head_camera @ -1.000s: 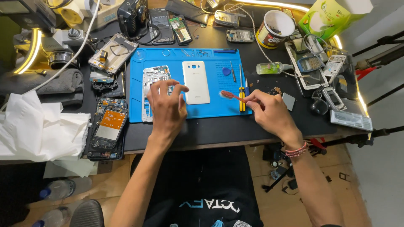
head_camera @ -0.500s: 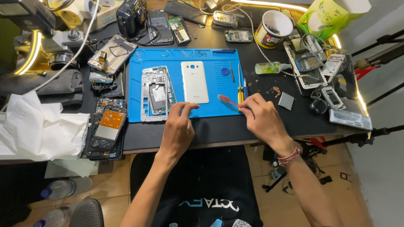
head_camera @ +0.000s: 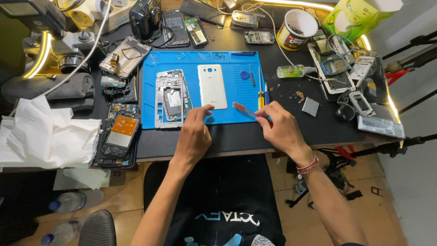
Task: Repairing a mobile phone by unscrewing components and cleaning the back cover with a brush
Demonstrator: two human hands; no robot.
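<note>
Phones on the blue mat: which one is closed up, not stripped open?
The white phone back, smooth and intact, right of the opened silver phone frame with exposed internals; the left hand rests just below both.

A white paper cup stands behind the blue work mat, to its right. A small clear bottle lies just off the mat's right edge. Crumpled white tissue sits well left of the mat, a grey cloth behind it. Plastic bottles lie on the floor below.
</note>
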